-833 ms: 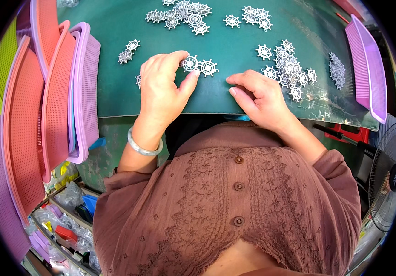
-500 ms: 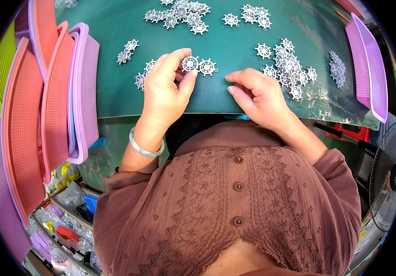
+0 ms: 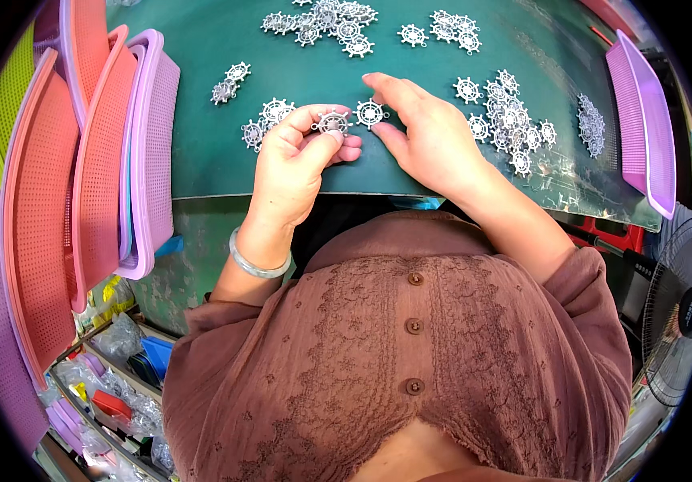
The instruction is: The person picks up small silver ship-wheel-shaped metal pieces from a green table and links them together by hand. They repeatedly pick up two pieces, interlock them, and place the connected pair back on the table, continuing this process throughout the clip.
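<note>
My left hand (image 3: 298,157) pinches a small silver ship's-wheel charm (image 3: 332,123) between thumb and fingers, just above the dark green table (image 3: 201,120). My right hand (image 3: 426,132) lies flat beside it, with its fingertips next to another wheel charm (image 3: 369,112) on the table. More silver wheel charms lie to the left (image 3: 270,116), in a heap to the right (image 3: 507,120) and in a cluster at the far edge (image 3: 322,20). A silver bangle (image 3: 257,261) circles my left wrist.
Stacked mesh trays in pink, coral and purple (image 3: 81,177) stand along the left edge, with a green one behind. A purple tray (image 3: 643,120) sits at the right. A fan (image 3: 679,321) stands low on the right. Bagged items (image 3: 113,386) lie under the table.
My left hand has closed around a wheel charm and lifted it off the table. My right hand has slid left and forward toward the neighbouring charm.
</note>
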{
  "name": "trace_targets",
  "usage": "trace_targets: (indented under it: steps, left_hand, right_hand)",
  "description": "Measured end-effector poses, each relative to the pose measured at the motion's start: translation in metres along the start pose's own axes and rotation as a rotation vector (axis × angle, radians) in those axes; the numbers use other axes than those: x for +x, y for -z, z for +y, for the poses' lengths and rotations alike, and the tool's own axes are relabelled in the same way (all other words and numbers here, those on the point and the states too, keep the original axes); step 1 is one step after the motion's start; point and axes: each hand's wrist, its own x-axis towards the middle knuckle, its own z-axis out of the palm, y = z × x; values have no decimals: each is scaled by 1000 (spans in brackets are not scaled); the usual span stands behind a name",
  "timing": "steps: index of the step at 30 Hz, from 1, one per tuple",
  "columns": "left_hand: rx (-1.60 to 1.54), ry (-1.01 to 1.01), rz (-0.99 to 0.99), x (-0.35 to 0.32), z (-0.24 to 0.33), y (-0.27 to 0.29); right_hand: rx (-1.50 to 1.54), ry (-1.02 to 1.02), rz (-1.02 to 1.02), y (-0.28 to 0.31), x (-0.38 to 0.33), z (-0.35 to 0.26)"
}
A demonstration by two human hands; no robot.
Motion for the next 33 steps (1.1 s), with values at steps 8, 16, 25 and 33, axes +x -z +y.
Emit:
trace_targets:
  steps: [8,16,25,33]
  left_hand:
    - [-118,21,-45,0,1,-1]
    - [-186,38,-57,0,0,-2]
    - [-162,31,-67,0,-2,-4]
    - [-142,22,-88,-2,-1,-4]
  right_hand:
    - [288,-114,50,4,-4,2]
    - [691,-219,94,0,-5,19]
    - [569,-166,0,7,-7,10]
    - [664,-216,-58,9,-11,10]
